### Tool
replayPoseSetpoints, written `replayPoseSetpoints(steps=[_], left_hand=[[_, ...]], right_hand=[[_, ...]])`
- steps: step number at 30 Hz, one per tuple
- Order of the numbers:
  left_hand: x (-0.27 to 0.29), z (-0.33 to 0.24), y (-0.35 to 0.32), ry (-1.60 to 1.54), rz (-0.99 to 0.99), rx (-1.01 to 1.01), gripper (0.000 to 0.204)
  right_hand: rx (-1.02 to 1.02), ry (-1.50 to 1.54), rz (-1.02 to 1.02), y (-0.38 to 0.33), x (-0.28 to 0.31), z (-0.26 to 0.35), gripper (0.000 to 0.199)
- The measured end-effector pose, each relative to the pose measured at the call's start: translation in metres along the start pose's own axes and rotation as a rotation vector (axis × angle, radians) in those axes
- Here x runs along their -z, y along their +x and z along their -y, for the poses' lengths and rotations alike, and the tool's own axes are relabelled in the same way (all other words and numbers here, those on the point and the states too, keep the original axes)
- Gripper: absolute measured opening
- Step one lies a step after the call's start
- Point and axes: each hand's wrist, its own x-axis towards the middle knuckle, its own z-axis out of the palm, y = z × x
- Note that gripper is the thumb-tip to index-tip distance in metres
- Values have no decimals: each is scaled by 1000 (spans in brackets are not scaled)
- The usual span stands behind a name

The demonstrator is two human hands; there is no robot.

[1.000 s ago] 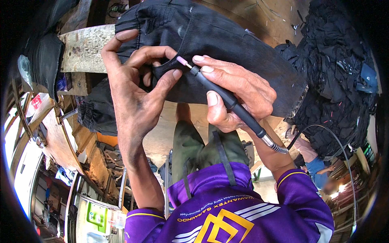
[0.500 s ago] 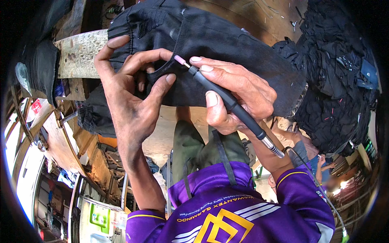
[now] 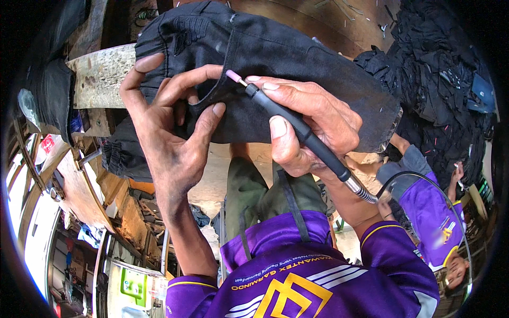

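A pair of black trousers (image 3: 297, 53) with a gathered elastic waist lies over a pale board. My left hand (image 3: 172, 143) grips the curved pocket edge, thumb below and index finger above, some fingers hidden in the fabric. Held like a pen in my right hand (image 3: 323, 116) is a black rotary grinder handpiece (image 3: 297, 127), a cable running from its spring-sleeved rear end. Its pink grinding tip (image 3: 232, 76) is at the seam by the pocket edge, just beside my left index fingertip. Whether it touches the cloth I cannot tell.
The pale wooden board (image 3: 101, 74) extends left under the trousers. A large heap of black cloth (image 3: 435, 95) lies at right. Another person in a purple shirt (image 3: 429, 206) is close by on the right. A green tray (image 3: 132, 283) sits at lower left.
The trousers and my left hand have shifted slightly left, the grinding tip slightly left and up. At right, the other person has come further into view, and the handpiece cable has swung into a wider arc.
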Motion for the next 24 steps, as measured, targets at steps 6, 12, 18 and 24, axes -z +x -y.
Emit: replayPoseSetpoints(steps=[6,12,18,24], left_hand=[[0,0,-2,-56,5,16,89],[2,3,-2,-50,19,6,93],[-1,1,-3,29,-17,7,62],[-1,5,-1,61,-16,-80,60]], right_hand=[[-49,0,69,-1,8,4,33],[-121,32,56,-3,5,4,33],[-168,63,51,-4,6,5,34],[-172,61,52,-4,6,3,34]])
